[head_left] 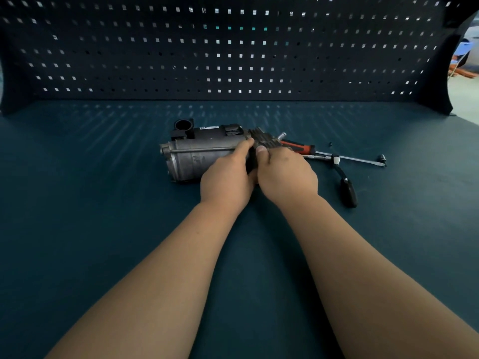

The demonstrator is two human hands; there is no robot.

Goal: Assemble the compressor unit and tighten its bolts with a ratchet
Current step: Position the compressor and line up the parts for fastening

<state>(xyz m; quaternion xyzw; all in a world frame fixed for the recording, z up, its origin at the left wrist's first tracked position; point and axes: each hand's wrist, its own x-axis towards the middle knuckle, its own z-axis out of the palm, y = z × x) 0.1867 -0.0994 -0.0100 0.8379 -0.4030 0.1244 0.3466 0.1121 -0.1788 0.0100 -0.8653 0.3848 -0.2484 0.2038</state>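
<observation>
A grey metal compressor body [193,158] lies on its side in the middle of the dark teal bench, with a black motor housing [212,132] and a black round port [183,124] behind it. A dark finned head piece [261,139] sits at its right end. My left hand [228,174] grips the body's right end, thumb up on the seam. My right hand [285,172] holds the finned head from the right, thumb pressed on its near face. A ratchet [342,177] with a black handle lies to the right.
A screwdriver with a red and black handle [298,147] and a long shaft [355,158] lies behind the ratchet. A small dark socket [381,158] sits near the shaft's tip, and a tiny dark part [330,144] behind it. A blue pegboard wall [233,47] closes the bench's far side.
</observation>
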